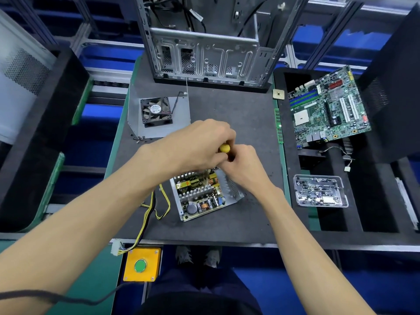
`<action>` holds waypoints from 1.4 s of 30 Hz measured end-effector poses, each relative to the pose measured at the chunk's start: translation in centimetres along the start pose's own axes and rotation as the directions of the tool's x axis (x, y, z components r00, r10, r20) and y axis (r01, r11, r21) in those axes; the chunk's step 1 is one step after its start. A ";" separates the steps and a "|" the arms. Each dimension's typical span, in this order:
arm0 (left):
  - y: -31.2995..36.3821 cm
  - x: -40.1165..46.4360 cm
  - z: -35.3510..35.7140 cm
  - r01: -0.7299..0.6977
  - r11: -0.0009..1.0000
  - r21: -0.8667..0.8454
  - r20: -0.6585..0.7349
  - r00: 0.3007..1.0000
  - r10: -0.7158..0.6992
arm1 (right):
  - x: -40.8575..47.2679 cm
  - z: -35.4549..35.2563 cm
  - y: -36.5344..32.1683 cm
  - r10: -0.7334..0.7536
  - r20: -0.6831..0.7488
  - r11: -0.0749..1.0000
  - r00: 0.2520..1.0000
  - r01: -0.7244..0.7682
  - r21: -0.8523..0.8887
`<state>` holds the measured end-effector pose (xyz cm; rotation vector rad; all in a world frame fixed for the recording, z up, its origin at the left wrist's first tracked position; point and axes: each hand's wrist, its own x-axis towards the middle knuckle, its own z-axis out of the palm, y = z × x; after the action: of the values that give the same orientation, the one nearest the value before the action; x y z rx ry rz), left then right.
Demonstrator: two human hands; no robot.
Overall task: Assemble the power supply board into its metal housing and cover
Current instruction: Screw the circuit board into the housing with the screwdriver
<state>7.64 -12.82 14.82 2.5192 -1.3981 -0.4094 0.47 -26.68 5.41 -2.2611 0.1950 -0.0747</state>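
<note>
Both hands meet just above the centre of the dark grey table point(245, 114). Left hand point(200, 144) has its grip curled round the yellow-handled screwdriver point(225, 148), only the yellow butt showing between the fingers. Right hand point(241, 167) closes its grip on the same tool lower down, fingers bent around the shaft just over the far corner of the work.

At 6 o'clock from the hands lies the green power supply board point(198, 194), seated inside its open silver metal housing point(235, 189), whose perforated wall stands along the 3 o'clock side. Yellow and black wires point(148, 214) trail from the board toward 7 o'clock.

At 10 o'clock rests a flat metal cover with a black fan point(156, 111). At 12 o'clock stands an empty computer case point(209, 55). At 2 o'clock sits a green motherboard point(329, 105), and at 4 o'clock a clear plastic tray of screws point(320, 190).
</note>
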 end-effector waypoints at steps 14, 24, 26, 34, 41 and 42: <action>-4.8 0.9 4.3 0.374 0.847 -0.378 -0.040 0.907 -0.418 | -0.4 -1.8 -0.7 0.530 -0.340 0.593 0.777 -0.053 0.804; -4.7 2.2 8.7 0.404 0.792 -0.457 0.023 0.896 -0.444 | -1.0 0.7 1.2 0.387 -0.101 0.866 0.917 -0.323 0.382; -4.8 2.1 8.8 0.369 0.816 -0.445 0.023 0.916 -0.401 | -1.1 1.1 1.3 0.429 -0.044 0.818 0.902 -0.368 0.443; -4.4 1.7 9.3 0.257 0.931 -0.261 -0.162 0.939 -0.304 | -0.9 1.1 1.6 0.471 0.139 0.609 0.871 -0.435 0.663; -3.7 2.2 9.5 0.281 0.948 -0.151 -0.212 0.927 -0.309 | -0.9 1.3 2.2 0.548 0.225 0.484 0.805 -0.525 0.700; -3.7 2.3 9.5 0.269 0.953 -0.142 -0.217 0.931 -0.295 | -0.9 1.3 2.2 0.556 0.222 0.480 0.801 -0.528 0.701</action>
<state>8.36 -13.46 4.42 2.5820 -0.9054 -0.2183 -0.49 -27.00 2.90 -1.2805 0.7632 0.1319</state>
